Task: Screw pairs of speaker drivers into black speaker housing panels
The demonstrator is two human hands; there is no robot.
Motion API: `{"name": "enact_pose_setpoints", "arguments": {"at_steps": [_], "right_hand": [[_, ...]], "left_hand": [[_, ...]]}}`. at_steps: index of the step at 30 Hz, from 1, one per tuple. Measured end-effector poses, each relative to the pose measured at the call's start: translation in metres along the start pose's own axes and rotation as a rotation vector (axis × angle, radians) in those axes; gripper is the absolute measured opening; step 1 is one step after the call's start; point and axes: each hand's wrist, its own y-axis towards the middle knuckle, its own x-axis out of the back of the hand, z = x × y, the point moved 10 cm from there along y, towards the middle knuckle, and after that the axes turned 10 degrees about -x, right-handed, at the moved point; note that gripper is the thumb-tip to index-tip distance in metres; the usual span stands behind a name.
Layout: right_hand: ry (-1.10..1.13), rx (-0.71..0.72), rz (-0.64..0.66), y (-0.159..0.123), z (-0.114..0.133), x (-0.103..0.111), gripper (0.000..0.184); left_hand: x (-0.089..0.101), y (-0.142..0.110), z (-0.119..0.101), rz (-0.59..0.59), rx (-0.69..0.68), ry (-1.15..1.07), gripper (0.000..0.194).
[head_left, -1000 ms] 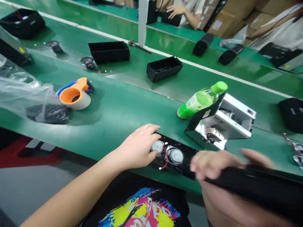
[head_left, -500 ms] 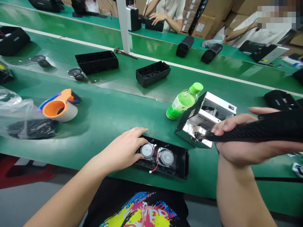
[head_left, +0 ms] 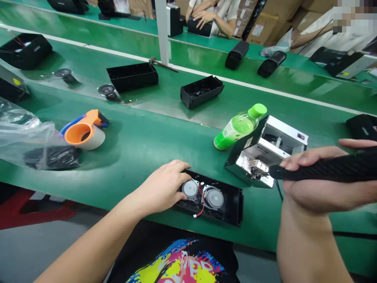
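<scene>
My left hand [head_left: 161, 186] grips the left end of an open black speaker housing [head_left: 231, 206], thumb and fingers on its two long sides. Inside lie two round speaker drivers, the left one [head_left: 190, 189] partly under my fingers and the right one [head_left: 214, 197] in plain view. A thin red wire [head_left: 202, 206] with white connectors runs between them. My right hand [head_left: 315, 194] is wrapped round a black electric screwdriver [head_left: 332, 168] held almost level. Its front end is at the metal outlet of a screw feeder [head_left: 266, 151]; the bit's exact contact cannot be made out.
A green-capped bottle [head_left: 237, 127] stands against the feeder. To the left are a tape dispenser [head_left: 85, 135] and a clear plastic bag [head_left: 32, 135]. Farther back lie black housings [head_left: 202, 92] and loose drivers [head_left: 107, 91]. Co-workers sit across, one with a hand [head_left: 204, 17] on a black box.
The view has swung slightly left, so everything sits farther right in it. My left hand keeps its grip on the housing, and the screwdriver stays at the feeder's outlet.
</scene>
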Motion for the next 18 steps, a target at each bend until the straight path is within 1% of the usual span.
{"name": "enact_pose_setpoints", "arguments": {"at_steps": [2, 4, 10, 13, 18], "right_hand": [[-0.036, 0.038, 0.087, 0.002, 0.002, -0.006, 0.085], [-0.066, 0.010, 0.117, 0.003, 0.000, -0.008, 0.088], [-0.062, -0.033, 0.118, 0.000, 0.004, -0.009, 0.091], [-0.091, -0.059, 0.078, 0.000, 0.002, -0.010, 0.091], [-0.125, -0.034, 0.054, -0.002, 0.004, -0.014, 0.094]], "left_hand": [[-0.001, 0.001, 0.001, 0.000, 0.002, 0.004, 0.044], [-0.001, 0.001, 0.001, 0.006, -0.004, 0.009, 0.047], [0.000, 0.002, 0.000, 0.009, 0.001, 0.007, 0.048], [0.001, 0.002, -0.001, -0.005, 0.004, 0.006, 0.047], [0.001, 0.001, 0.000, -0.011, 0.002, -0.007, 0.047]]}}
